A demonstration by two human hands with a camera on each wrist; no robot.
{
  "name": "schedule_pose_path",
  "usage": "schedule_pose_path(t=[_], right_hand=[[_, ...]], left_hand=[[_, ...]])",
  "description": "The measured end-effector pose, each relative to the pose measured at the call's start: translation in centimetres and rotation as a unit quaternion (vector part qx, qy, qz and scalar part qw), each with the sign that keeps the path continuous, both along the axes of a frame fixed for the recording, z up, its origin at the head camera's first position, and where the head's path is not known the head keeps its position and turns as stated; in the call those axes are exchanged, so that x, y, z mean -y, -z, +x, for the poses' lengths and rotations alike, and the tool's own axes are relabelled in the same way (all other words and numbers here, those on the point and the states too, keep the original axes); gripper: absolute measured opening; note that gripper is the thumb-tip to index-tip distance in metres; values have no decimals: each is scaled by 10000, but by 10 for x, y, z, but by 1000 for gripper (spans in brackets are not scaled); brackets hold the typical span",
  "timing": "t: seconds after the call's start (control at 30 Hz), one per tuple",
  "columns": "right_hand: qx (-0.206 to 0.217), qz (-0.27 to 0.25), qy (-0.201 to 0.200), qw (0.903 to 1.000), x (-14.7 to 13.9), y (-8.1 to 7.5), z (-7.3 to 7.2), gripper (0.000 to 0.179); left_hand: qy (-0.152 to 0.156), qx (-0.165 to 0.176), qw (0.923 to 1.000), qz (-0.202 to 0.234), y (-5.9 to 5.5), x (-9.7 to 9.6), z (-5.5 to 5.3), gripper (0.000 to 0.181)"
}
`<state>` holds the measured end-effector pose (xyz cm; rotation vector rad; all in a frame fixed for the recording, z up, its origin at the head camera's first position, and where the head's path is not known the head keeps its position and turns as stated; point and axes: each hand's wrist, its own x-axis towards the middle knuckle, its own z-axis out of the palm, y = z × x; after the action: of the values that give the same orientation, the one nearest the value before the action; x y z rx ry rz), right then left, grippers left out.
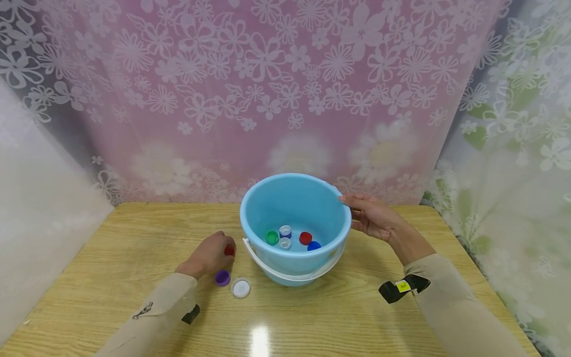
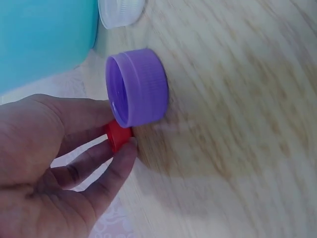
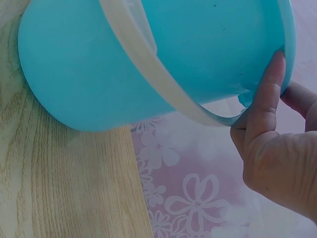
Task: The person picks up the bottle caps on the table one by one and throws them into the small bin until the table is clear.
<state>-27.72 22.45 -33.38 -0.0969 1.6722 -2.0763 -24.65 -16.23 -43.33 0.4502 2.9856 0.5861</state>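
Observation:
A red bottle cap (image 2: 119, 135) is pinched between the thumb and fingers of my left hand (image 1: 209, 255), low over the table left of the bucket. Close beside it, a purple bottle cap (image 2: 143, 87) overlaps part of the red one in the left wrist view. A white cap (image 1: 241, 287) lies between the purple cap and the bucket. My right hand (image 1: 372, 218) grips the rim of the light blue bucket (image 1: 290, 201) on its right side, with the thumb and a finger on either side of the edge. The bucket stands on the table.
Inside the bucket lie several caps, among them a green cap (image 1: 272, 238), a red one and a blue cap (image 1: 314, 245). Its white handle (image 1: 290, 275) hangs down in front. A floral curtain (image 1: 285, 99) closes off the back of the wooden table (image 1: 339, 322).

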Motion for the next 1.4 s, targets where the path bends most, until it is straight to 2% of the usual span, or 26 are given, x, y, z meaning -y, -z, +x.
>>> schedule_pose_path(t=[0.23,0.37,0.5,0.6,0.77,0.93,1.1,1.4], right_hand=[[-18,-18,-35,10000,1,1,1,22],[-26,-38,-34,10000,2,0,1,23],[-25,-49,11,10000,2,0,1,22],[-4,-54,15,10000,2,0,1,21],[7,-72,-9,10000,1,0,1,22],[10,-61,-5,10000,1,0,1,24],[1,-24,22,10000,1,1,0,25],[-3,1,48,10000,0,2,0,26]], left_hand=[[142,-146,9998,65,2,4,0,12],[222,-449,9984,263,-7,11,-3,18],[317,-946,9945,331,-30,16,-8,21],[313,-1181,9919,335,-51,18,-10,21],[315,-1297,9904,357,-81,19,-12,23],[220,-1414,9890,374,-107,15,-12,24],[211,-1639,9854,415,-132,5,-12,24],[621,-1819,9808,314,-176,-28,-10,27]])
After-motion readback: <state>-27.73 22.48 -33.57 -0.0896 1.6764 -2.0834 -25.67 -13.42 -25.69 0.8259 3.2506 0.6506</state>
